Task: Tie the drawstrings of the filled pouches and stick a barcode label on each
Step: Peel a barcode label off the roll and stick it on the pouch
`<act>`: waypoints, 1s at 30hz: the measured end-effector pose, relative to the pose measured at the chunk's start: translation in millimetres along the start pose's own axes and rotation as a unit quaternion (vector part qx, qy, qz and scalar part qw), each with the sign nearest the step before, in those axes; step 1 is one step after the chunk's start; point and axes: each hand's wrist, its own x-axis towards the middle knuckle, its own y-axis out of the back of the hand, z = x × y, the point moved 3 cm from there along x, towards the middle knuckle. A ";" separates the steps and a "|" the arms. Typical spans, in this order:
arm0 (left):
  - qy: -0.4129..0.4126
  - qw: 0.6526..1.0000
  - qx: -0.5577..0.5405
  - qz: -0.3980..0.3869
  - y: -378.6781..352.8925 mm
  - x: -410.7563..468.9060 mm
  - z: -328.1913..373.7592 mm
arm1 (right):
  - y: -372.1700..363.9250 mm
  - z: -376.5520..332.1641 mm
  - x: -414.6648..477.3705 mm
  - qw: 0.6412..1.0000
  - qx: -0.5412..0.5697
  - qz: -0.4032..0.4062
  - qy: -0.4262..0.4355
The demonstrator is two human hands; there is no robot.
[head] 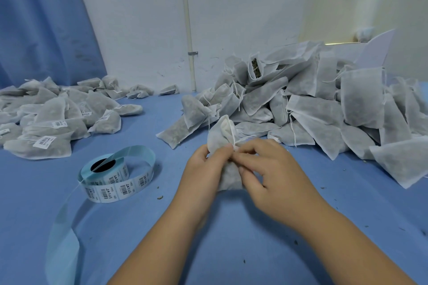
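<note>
"Which one is being worked on?"

"The pouch point(221, 132) mid-table, close to us, between both hands. The left hand point(203, 164) is curled round its neck. The right hand point(266, 169) pinches the same spot, where the drawstring point(233, 135) comes out. Whether the string itself sits between those fingertips, I can't tell."

"What could spoil it?"

"The mouth above the grip is loose and gaping. A slack pull would leave a gap, I'd say, and if it tips the filling spills. There are crumbs point(159, 197) on the table point(231, 238). A sharp tug might tear that thin fabric."

"And around it?"

"The unlabelled pile point(324, 104) is far right, touching the pouch's far side, with an open pouch point(254, 68) on top. The labelled pile point(51, 118) is far left. The roll point(108, 178) lies near left, its backing strip point(62, 238) trailing toward us. Nothing lies between the hands and the roll, though that strip could catch a forearm."
</note>
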 end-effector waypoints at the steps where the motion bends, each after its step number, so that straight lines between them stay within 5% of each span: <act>1: -0.002 1.000 -0.003 0.003 0.7 0.2 -0.7 | -0.6 -0.3 -0.5 1.000 0.012 -0.001 0.000; 7: -0.005 1.000 -0.017 -0.005 2.2 0.0 -0.6 | 7.7 13.5 0.2 0.948 0.205 0.129 -0.207; 11: -0.007 0.999 0.014 -0.030 -2.7 -2.1 -1.3 | 2.2 20.7 -1.7 0.864 0.380 0.037 -0.329; 24: -0.027 0.999 0.023 0.017 0.1 -1.6 1.1 | 1.6 14.0 -3.0 0.866 0.401 0.024 -0.297; 30: -0.049 0.998 0.020 0.046 2.0 -0.6 2.9 | -2.7 7.8 -4.2 0.832 0.469 -0.037 -0.293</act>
